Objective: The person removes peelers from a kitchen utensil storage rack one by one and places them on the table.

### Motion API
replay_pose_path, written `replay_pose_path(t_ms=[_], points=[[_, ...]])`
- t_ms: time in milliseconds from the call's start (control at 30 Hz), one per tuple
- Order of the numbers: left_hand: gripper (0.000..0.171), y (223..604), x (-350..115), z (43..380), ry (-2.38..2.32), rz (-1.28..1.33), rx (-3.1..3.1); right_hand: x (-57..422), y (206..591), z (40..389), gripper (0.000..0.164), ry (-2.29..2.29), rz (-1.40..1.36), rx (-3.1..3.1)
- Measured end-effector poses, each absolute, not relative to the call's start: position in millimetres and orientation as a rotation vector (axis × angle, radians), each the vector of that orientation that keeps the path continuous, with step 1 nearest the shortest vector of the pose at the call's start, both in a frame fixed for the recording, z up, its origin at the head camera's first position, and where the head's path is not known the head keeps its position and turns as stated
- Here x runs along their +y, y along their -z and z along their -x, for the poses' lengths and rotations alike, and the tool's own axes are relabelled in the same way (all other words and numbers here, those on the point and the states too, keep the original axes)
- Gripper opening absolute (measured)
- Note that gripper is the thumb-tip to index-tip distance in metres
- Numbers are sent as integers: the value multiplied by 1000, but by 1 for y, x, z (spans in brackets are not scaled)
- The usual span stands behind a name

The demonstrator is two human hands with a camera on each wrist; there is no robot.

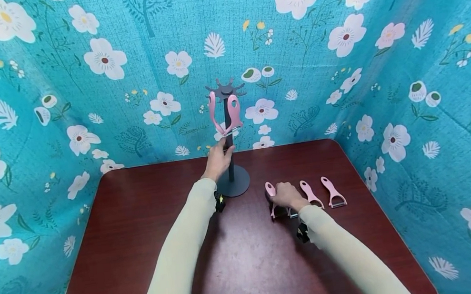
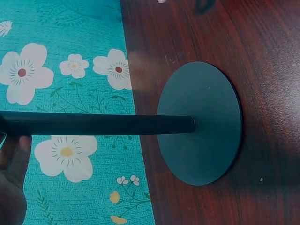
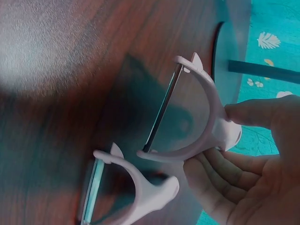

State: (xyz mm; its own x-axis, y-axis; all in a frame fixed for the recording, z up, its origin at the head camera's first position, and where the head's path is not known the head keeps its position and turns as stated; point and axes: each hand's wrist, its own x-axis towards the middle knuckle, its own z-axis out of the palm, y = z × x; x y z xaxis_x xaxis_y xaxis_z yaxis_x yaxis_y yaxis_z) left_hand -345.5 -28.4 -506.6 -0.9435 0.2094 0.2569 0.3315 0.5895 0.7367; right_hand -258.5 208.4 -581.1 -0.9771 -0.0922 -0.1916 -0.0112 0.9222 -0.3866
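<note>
A dark utensil stand (image 1: 242, 180) with a round base (image 2: 206, 89) and a ring of hooks (image 1: 226, 90) stands near the table's back edge. My left hand (image 1: 218, 158) grips its pole (image 2: 103, 123) below two hanging pink peelers (image 1: 233, 111). Over the table to the right of the stand, my right hand (image 1: 287, 196) pinches a pink Y-shaped peeler (image 3: 213, 105) between thumb and fingers. The blade end of this peeler points away from the palm in the right wrist view. Beside it, a second peeler (image 3: 145, 187) lies close below the hand.
Two more pink peelers, one (image 1: 306, 190) nearer the hand and another (image 1: 330, 188) farther right, lie on the dark red wooden table (image 1: 139, 214). A blue flowered cloth (image 1: 134, 81) hangs behind the table and along its sides.
</note>
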Motion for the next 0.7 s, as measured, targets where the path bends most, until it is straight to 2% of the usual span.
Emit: replay_pose_path(t_ms=[167,367,700], points=[[14,508,-28,346,1305,460,-2654,204,586,257,29,558,39,2851],[19,509,-28,347,1294,476,-2649,200,589,257,26,548,4,2828],[24,509,-29,347,1263,464,-2679,193,593,257,21,367,118,2939]])
